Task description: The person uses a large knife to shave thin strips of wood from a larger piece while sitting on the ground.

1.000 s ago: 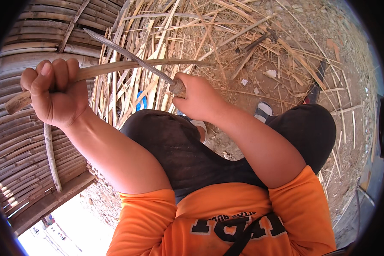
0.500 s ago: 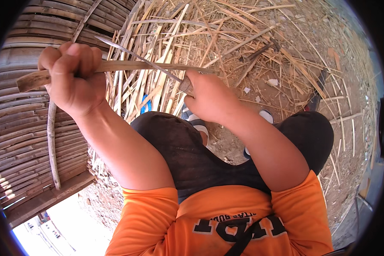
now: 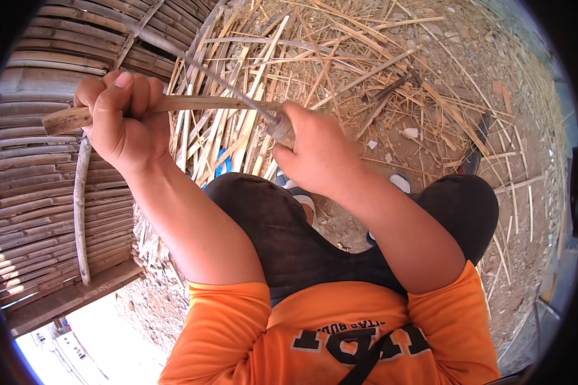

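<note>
My left hand [image 3: 125, 125] is closed in a fist around a long, flat strip of wood or bamboo [image 3: 215, 103]. One thick end [image 3: 64, 120] of the strip sticks out to the left of the fist, and the rest runs rightward. A knife with a thin blade [image 3: 221, 82], slightly blurred, is gripped by my right hand [image 3: 321, 151] at its short wooden handle [image 3: 281, 133]. The blade slants up and to the left across the strip; whether it touches I cannot tell. My right hand hides the strip's far end.
A slatted bamboo wall or platform [image 3: 38, 186] stands at the left, with a thin pole [image 3: 79, 212] along it. Split strips [image 3: 237, 135] and shavings [image 3: 340, 51] litter the dirt ground ahead. A dark blade-like tool [image 3: 476, 144] lies right, beyond my bent knee [image 3: 459, 199].
My left hand and the strip have shifted to the right and slightly down. The knife blade has swung to a steeper slant, and my right hand now covers the strip's far end.
</note>
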Tool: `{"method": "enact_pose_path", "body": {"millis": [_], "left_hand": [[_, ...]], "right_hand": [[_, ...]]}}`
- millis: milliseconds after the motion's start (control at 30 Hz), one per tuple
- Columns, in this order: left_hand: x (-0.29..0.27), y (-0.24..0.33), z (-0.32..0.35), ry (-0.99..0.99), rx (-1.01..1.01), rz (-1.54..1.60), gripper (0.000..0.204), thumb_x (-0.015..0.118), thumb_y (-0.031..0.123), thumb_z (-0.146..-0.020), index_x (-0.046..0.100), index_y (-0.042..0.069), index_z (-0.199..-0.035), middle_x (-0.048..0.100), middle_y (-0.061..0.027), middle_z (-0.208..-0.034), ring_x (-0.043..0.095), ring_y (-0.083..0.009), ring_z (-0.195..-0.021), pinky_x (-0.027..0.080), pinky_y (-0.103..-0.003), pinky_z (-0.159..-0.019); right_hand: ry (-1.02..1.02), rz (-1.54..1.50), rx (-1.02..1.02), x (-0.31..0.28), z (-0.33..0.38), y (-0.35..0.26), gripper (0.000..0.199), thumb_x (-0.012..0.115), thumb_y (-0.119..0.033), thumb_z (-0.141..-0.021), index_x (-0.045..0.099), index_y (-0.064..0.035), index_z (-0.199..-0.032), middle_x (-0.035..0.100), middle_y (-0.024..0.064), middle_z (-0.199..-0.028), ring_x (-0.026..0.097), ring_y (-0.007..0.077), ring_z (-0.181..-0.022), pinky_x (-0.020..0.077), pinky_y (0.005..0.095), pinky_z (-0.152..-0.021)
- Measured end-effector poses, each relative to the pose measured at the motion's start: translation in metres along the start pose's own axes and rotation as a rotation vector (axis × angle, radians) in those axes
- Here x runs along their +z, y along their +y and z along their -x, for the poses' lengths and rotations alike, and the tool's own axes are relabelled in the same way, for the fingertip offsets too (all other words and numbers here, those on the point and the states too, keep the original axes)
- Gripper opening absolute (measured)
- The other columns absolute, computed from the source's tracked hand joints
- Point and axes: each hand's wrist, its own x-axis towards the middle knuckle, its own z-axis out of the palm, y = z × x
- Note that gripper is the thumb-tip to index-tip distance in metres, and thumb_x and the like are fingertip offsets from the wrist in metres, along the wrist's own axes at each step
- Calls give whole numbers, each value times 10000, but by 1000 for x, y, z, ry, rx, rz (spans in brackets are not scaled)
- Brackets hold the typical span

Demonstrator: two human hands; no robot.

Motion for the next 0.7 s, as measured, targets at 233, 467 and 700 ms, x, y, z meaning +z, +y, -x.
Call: {"method": "enact_pose_path", "body": {"millis": [233,467,700], "left_hand": [[-20,4,2,105,-15,68,402,565,-76,-840,284,159,-675,276,30,-579,174,-101,-483,193,-292,-488],[-9,2,-1,84,3,118,420,565,-91,-840,267,150,-670,278,24,-560,169,-107,-478,192,-299,-474],[5,3,1,93,9,74,461,604,-101,-824,264,157,-650,284,26,-527,171,-101,-471,183,-290,-452]], "right_hand": [[-36,21,11,18,-3,12,345,693,-115,-785,583,33,-1077,672,266,-868,671,447,-881,535,518,-779],[74,-62,-21,-24,6,-29,273,676,-83,-796,577,41,-1019,679,249,-868,673,452,-844,533,518,-729],[-85,238,343,37,-10,94,356,650,-104,-831,598,44,-1150,687,280,-1026,676,428,-991,536,498,-864]]}}
